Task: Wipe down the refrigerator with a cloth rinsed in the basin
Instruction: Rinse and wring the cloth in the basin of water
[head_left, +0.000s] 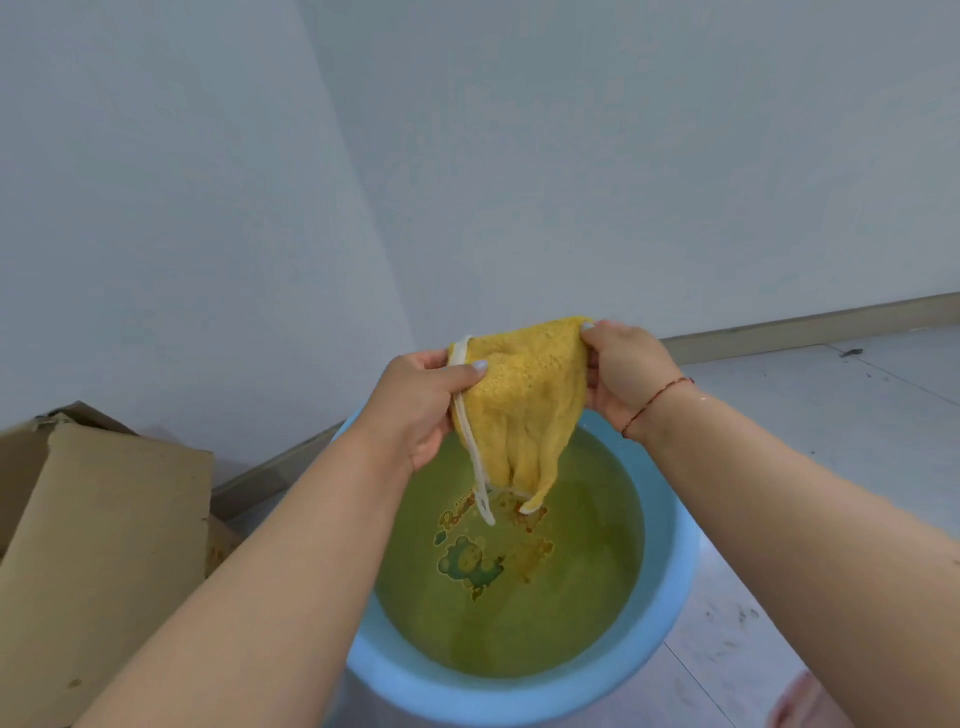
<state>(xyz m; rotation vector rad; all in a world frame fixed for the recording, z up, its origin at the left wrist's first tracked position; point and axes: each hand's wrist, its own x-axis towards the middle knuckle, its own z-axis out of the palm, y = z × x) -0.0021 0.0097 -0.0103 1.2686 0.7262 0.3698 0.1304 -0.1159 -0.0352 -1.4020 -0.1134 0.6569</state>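
A yellow cloth (524, 410) with a white trim hangs above a light blue basin (670, 587) that holds yellowish-green water. My left hand (415, 400) pinches the cloth's left top corner between thumb and fingers. My right hand (618, 369) grips the right top corner. The cloth droops in folds between both hands, and its lower tip and the white strap hang just over the water. A cartoon print shows on the basin's bottom through the water. The refrigerator is not in view.
A brown cardboard box (98, 545) lies on the floor at the left, close to the basin. White walls meet in a corner behind the basin. Pale floor tiles (831, 415) with a beige skirting board stretch to the right.
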